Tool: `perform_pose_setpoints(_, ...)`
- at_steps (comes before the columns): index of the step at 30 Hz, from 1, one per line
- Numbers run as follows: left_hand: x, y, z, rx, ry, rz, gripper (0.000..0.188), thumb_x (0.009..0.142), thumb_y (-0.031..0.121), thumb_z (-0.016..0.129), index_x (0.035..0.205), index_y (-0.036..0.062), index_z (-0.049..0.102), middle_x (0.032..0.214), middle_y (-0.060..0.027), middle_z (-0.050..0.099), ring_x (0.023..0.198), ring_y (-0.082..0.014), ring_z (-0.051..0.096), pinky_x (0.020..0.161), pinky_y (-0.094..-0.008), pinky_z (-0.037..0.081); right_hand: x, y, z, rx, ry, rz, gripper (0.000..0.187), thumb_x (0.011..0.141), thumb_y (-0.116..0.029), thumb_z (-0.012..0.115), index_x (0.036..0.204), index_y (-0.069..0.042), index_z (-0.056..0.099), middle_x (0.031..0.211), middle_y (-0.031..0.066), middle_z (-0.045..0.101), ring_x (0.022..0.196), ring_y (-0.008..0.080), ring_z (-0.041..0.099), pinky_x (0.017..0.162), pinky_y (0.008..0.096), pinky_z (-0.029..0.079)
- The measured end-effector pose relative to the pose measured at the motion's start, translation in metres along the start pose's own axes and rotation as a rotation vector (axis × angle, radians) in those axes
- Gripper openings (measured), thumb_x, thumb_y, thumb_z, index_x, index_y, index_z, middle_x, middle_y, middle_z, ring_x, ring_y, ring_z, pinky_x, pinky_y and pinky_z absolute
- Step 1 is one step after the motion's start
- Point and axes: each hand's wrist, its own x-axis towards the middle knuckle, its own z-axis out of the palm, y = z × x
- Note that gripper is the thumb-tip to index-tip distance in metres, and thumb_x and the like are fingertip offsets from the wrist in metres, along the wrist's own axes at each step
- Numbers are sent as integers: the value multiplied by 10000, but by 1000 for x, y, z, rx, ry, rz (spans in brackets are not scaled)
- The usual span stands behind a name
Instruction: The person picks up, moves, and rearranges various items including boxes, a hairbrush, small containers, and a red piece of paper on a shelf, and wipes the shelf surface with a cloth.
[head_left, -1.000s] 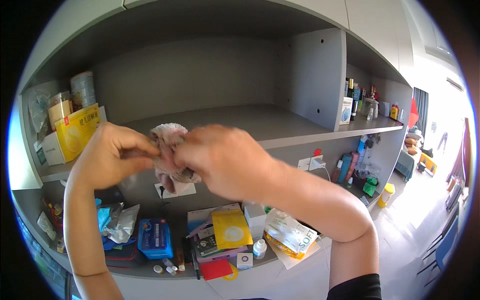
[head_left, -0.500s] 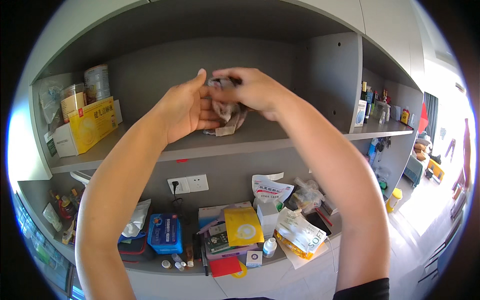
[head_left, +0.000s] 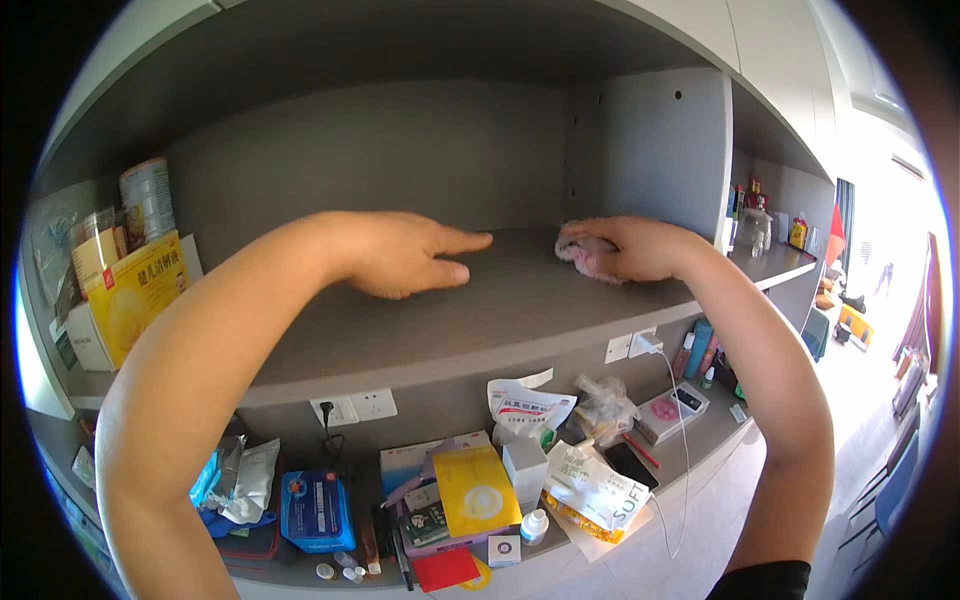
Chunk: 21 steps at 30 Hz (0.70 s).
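Over the grey cabinet shelf (head_left: 470, 335), both my arms reach in. My right hand (head_left: 640, 250) grips a crumpled, greyish-pink cloth (head_left: 585, 254) and holds it at the shelf surface, close to the right divider. Its fingers wrap over the cloth and partly hide it. My left hand (head_left: 400, 255) hovers above the middle of the shelf, holding nothing, with thumb and fingers apart. Left of that hand, a yellow and white box (head_left: 145, 290) stands at the shelf's left end beside a tall tin (head_left: 147, 200).
On the lower counter lie a blue pack (head_left: 316, 510), a yellow packet (head_left: 478, 490), a white wipes pack (head_left: 597, 487), a small white bottle (head_left: 534, 527) and a phone (head_left: 632, 464). A white cable (head_left: 686, 460) hangs from a socket. The divider (head_left: 650, 150) bounds the shelf on the right.
My hands have come apart and lowered. The right one has carried the cloth rightward to the shelf surface; the left has let go of it. The view has shifted slightly.
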Motion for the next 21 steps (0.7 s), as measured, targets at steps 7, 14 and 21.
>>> perform_pose_setpoints(7, 13, -5, -2, 29, -284, -43, 638, 938, 494, 414, 1434, 102, 333, 1460, -186, 331, 1353, -327, 319, 1113, -391, 259, -9, -38, -6, 92, -162, -309, 424, 867, -154, 620, 1279, -116, 530, 1191, 139, 603, 1085, 280, 590, 918, 352, 455)
perform_pose_setpoints(14, 20, -19, 4, 2, -257, 6, 706, 892, 612, 416, 1424, 150, 368, 1468, -194, 308, 1354, -356, 306, 1093, -447, 290, 73, 25, 13, -451, -194, 117, 391, 867, -153, 608, 1249, -98, 544, 1218, 115, 594, 1075, 312, 587, 895, 360, 469)
perform_pose_setpoints(21, 4, -23, -19, 99, -301, -252, 679, 848, 596, 532, 1316, 105, 518, 1288, -162, 544, 1179, -299, 535, 994, -389, 424, 88, -53, 24, -10, -54, -257, 454, 823, -85, 630, 1266, -81, 532, 1173, 150, 614, 1063, 292, 599, 876, 365, 487)
